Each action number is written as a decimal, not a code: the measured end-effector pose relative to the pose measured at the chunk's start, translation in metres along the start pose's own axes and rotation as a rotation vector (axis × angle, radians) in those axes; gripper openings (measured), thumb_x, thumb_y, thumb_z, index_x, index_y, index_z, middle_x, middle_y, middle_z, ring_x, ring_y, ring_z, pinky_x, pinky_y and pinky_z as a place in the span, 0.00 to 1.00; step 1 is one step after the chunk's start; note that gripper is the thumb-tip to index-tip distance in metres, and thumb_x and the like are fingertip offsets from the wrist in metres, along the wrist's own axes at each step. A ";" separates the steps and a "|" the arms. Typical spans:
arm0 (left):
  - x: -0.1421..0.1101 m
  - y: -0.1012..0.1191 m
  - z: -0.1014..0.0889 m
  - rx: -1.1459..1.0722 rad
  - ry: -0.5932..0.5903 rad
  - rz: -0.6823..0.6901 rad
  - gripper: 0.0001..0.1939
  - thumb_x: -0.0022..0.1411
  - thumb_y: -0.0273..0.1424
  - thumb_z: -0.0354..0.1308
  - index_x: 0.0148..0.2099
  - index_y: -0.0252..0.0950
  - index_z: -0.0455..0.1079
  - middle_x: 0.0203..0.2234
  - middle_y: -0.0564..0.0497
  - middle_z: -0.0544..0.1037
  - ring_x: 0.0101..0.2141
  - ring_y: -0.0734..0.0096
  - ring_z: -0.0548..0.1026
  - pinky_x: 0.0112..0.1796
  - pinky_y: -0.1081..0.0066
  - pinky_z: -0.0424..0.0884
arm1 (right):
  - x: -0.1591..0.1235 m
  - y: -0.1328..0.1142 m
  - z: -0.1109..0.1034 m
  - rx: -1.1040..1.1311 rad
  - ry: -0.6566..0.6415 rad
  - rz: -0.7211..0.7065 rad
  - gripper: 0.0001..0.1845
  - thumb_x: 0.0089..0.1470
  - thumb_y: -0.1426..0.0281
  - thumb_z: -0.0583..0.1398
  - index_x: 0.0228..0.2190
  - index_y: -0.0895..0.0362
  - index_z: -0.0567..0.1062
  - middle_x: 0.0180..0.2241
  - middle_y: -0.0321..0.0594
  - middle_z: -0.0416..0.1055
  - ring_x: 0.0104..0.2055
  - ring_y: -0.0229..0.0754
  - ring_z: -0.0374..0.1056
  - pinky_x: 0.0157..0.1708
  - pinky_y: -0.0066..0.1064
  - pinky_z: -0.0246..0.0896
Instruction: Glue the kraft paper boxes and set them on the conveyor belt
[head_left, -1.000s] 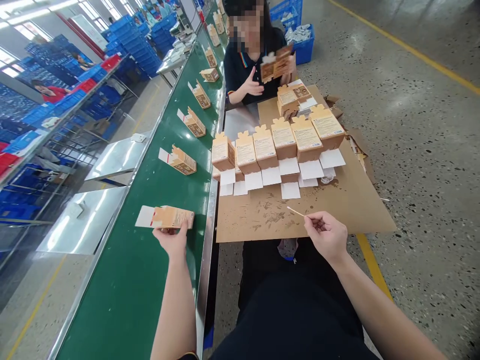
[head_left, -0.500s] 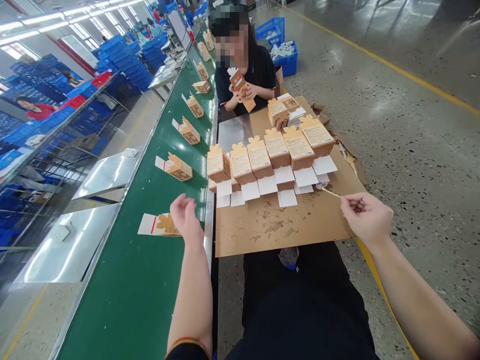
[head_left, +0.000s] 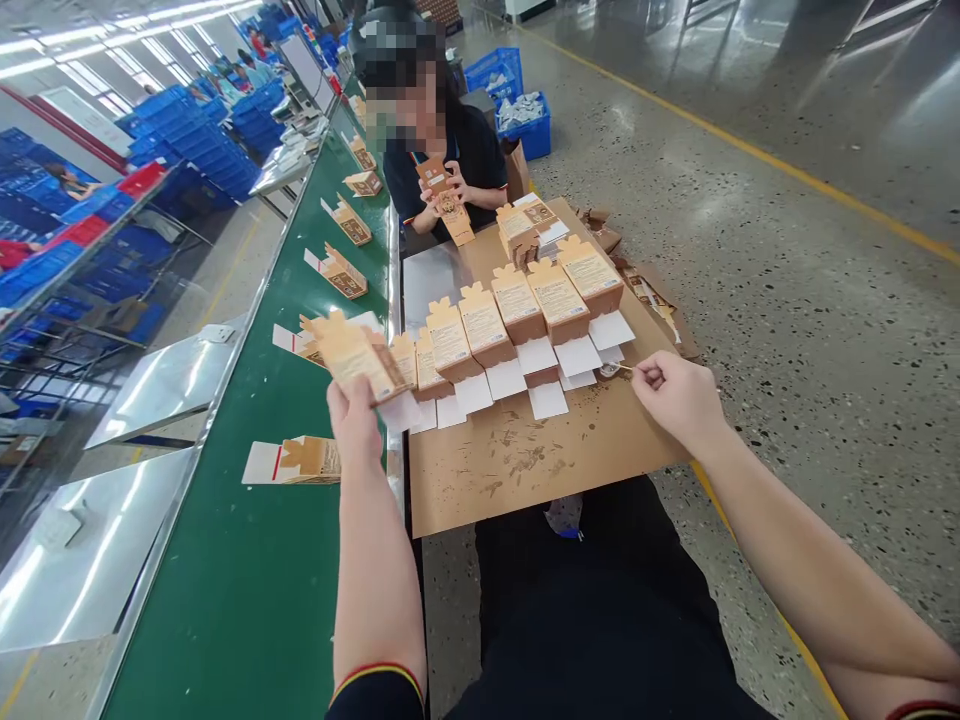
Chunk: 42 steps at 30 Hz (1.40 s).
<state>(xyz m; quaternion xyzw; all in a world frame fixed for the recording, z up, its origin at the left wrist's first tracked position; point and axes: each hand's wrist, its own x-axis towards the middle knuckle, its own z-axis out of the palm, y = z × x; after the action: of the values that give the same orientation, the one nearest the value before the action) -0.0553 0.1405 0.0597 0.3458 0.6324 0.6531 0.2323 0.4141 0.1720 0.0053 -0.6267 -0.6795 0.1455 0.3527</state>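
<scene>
My left hand (head_left: 355, 418) is closed on a small brown carton (head_left: 352, 355) with an open top flap, held tilted over the belt's edge and slightly blurred. Beside it, a row of similar cartons (head_left: 484, 318) lies stacked on the cardboard-covered table (head_left: 480, 500), their white flaps toward me. My right hand (head_left: 679, 398) pinches a thin pale stick (head_left: 625, 367). The stick's far end is at a small clear round dish (head_left: 606, 371) by the right-hand flaps; whether it touches cannot be made out. On the belt near my left forearm lies another carton (head_left: 307, 458).
A green conveyor belt (head_left: 247, 590) runs along my left, carrying several spaced cartons (head_left: 341, 272). Across the table a person (head_left: 469, 150) holds an unfolded carton (head_left: 450, 205). More cartons (head_left: 525, 225) are piled at the far side. Blue crates (head_left: 525, 130) stand on the floor behind.
My left hand, empty above the belt before, now grips a carton from the row's left end. My right hand still holds the stick at the dish. The view has shifted slightly.
</scene>
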 end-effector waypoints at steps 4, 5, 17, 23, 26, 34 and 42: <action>-0.067 0.001 -0.032 -0.175 -0.089 -0.118 0.37 0.55 0.48 0.79 0.63 0.43 0.78 0.67 0.40 0.79 0.69 0.41 0.74 0.65 0.49 0.76 | 0.015 0.000 0.005 -0.069 -0.138 -0.037 0.05 0.56 0.69 0.62 0.28 0.51 0.73 0.26 0.41 0.78 0.30 0.48 0.75 0.32 0.35 0.66; -0.084 -0.002 -0.035 -0.185 -0.117 -0.172 0.38 0.53 0.47 0.80 0.63 0.43 0.78 0.67 0.40 0.79 0.69 0.38 0.74 0.65 0.47 0.76 | 0.018 0.000 0.006 -0.078 -0.163 -0.041 0.05 0.56 0.70 0.62 0.28 0.51 0.73 0.26 0.41 0.78 0.30 0.48 0.75 0.31 0.35 0.65; -0.158 -0.049 -0.017 -0.098 -0.220 -0.356 0.44 0.49 0.43 0.86 0.65 0.43 0.73 0.63 0.39 0.81 0.65 0.44 0.80 0.66 0.49 0.75 | -0.034 -0.023 -0.007 0.194 0.001 0.014 0.06 0.61 0.64 0.65 0.32 0.52 0.79 0.27 0.40 0.79 0.28 0.45 0.74 0.31 0.35 0.73; -0.159 -0.041 -0.008 -0.024 -0.193 -0.343 0.46 0.46 0.47 0.86 0.63 0.41 0.71 0.58 0.38 0.84 0.58 0.47 0.84 0.61 0.51 0.79 | -0.122 -0.085 0.056 0.547 -0.368 -0.070 0.09 0.65 0.64 0.63 0.31 0.51 0.79 0.27 0.39 0.79 0.25 0.41 0.73 0.27 0.32 0.74; -0.162 -0.040 -0.005 -0.002 -0.202 -0.324 0.45 0.46 0.47 0.86 0.61 0.42 0.72 0.56 0.38 0.84 0.57 0.47 0.85 0.59 0.51 0.80 | -0.141 -0.099 0.083 0.553 -0.415 -0.128 0.09 0.64 0.68 0.62 0.30 0.51 0.75 0.25 0.36 0.76 0.24 0.39 0.71 0.28 0.31 0.72; -0.168 -0.047 -0.002 0.055 -0.172 -0.295 0.42 0.46 0.47 0.86 0.59 0.41 0.74 0.54 0.38 0.85 0.57 0.44 0.84 0.59 0.46 0.80 | -0.133 -0.085 0.080 0.517 -0.353 -0.134 0.10 0.66 0.68 0.61 0.30 0.51 0.75 0.27 0.37 0.77 0.27 0.41 0.72 0.31 0.32 0.73; -0.197 -0.037 0.004 0.231 -0.191 -0.221 0.43 0.48 0.43 0.86 0.61 0.45 0.69 0.57 0.39 0.81 0.61 0.38 0.81 0.62 0.44 0.78 | -0.118 -0.072 0.047 0.536 -0.179 0.031 0.13 0.65 0.61 0.65 0.29 0.51 0.79 0.24 0.38 0.76 0.24 0.41 0.72 0.27 0.32 0.75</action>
<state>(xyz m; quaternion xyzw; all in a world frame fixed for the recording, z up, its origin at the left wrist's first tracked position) 0.0716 0.0007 -0.0081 0.3592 0.7124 0.5108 0.3202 0.3248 0.0587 -0.0169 -0.5061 -0.6356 0.3800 0.4422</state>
